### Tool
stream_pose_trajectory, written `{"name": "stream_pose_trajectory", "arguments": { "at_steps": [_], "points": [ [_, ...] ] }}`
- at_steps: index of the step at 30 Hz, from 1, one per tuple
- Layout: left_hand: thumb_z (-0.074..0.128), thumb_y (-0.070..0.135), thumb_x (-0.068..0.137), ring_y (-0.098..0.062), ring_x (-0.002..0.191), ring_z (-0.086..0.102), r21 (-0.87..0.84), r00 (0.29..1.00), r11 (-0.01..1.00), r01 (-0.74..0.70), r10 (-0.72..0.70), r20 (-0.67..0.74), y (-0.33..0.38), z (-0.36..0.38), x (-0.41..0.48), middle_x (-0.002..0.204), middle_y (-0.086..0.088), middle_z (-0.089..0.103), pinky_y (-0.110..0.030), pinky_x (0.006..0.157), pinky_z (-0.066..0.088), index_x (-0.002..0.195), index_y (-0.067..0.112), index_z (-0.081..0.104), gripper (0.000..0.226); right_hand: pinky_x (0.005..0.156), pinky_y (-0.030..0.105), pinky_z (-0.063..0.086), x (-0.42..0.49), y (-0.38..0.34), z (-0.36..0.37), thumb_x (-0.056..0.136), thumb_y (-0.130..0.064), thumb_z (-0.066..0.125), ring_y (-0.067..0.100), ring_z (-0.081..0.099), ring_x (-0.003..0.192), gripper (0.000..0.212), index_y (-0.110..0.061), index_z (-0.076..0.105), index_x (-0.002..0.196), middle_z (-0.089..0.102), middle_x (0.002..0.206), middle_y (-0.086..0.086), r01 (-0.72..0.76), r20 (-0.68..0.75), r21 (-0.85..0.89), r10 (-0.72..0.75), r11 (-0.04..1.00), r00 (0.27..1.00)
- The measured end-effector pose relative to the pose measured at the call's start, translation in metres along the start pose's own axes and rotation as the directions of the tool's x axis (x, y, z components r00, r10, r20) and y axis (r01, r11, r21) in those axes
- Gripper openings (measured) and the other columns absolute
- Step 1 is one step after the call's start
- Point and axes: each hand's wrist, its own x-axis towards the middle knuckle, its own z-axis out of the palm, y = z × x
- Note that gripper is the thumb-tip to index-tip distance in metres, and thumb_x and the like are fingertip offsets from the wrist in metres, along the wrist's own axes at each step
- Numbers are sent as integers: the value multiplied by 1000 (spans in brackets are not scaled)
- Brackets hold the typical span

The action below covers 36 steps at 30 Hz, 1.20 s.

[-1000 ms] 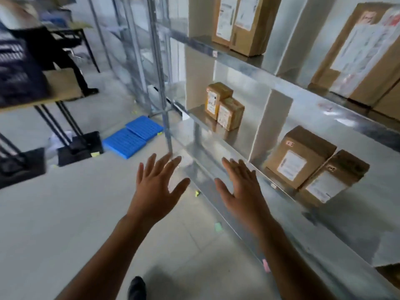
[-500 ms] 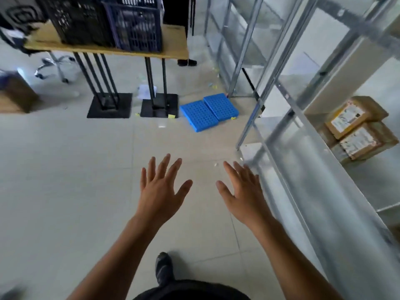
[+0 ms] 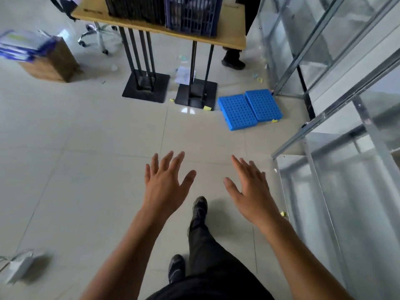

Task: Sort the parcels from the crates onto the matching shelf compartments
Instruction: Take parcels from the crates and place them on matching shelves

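Two hands are held out over the tiled floor (image 3: 86, 169). The left hand (image 3: 164, 187) is kept flat with its fingers (image 3: 167, 159) spread and released. The right hand (image 3: 249, 191) is likewise relaxed, its fingers (image 3: 238, 164) straight, and nothing is grasped. All fingers are pointed ahead, toward the desk (image 3: 233, 40). Two crates are seen there, side by side and touching: one black crate (image 3: 136, 7) and one blue crate (image 3: 192, 14). Both are cut off by the top edge, so their long axis cannot be told. One metal shelf (image 3: 337, 118) is seen at the right. Two blue perforated panels (image 3: 237, 112) are laid flat on the floor.
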Motion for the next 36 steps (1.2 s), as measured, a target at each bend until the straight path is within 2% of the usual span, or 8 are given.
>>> {"name": "stream_pose_trajectory", "arguments": {
  "at_steps": [7,14,17,21,27,32,36],
  "points": [
    [30,72,98,-26,158,-6,167,1000,986,-11,13,-6,23,-20,117,170,8,14,-50,127,-3,159,41,23,69,130,48,-2,136,5,-23,98,-66,21,17,-2,161,73,-38,10,165,12,174,-2,36,24,68,-37,997,999],
    [25,71,99,-20,158,-4,282,993,953,-108,119,-21,58,-45,239,170,10,14,-51,126,-6,160,35,22,71,131,48,-1,263,6,-65,104,-62,26,17,-2,161,66,-40,11,165,10,175,-4,72,53,96,-77,993,996],
    [27,68,99,-21,159,-3,274,996,960,-59,73,-42,65,-53,281,170,8,16,-51,127,-4,160,34,23,70,130,47,-1,305,5,-79,105,-61,25,15,-1,161,64,-39,14,164,11,174,-5,45,74,133,-55,990,996],
    [29,68,100,-23,159,-4,220,998,975,28,-15,-59,61,-65,346,171,7,15,-51,127,-3,161,34,23,70,128,47,-4,365,5,-90,101,-66,21,14,-2,161,69,-41,14,164,11,174,-6,51,83,69,-56,996,995],
    [27,71,97,-24,158,-5,170,992,985,-8,29,-124,50,-89,465,171,6,15,-51,126,-4,159,38,25,70,128,51,-4,483,-15,-105,103,-64,26,17,-1,161,68,-40,12,165,9,175,-4,75,46,-33,-73,997,996],
    [26,73,97,-24,158,-9,126,986,991,-50,70,-154,59,-127,569,171,7,11,-49,126,-7,159,40,21,71,130,52,1,582,-50,-145,88,-80,10,16,-2,161,84,-43,14,163,10,174,-6,78,17,-12,-77,997,997],
    [31,71,97,-25,158,0,105,962,988,-109,131,-238,73,-161,647,169,8,20,-45,125,-7,157,37,29,69,130,52,6,659,-69,-179,89,-78,13,16,2,161,85,-39,20,164,17,173,-5,108,-77,5,-107,994,991]
  ]
}}
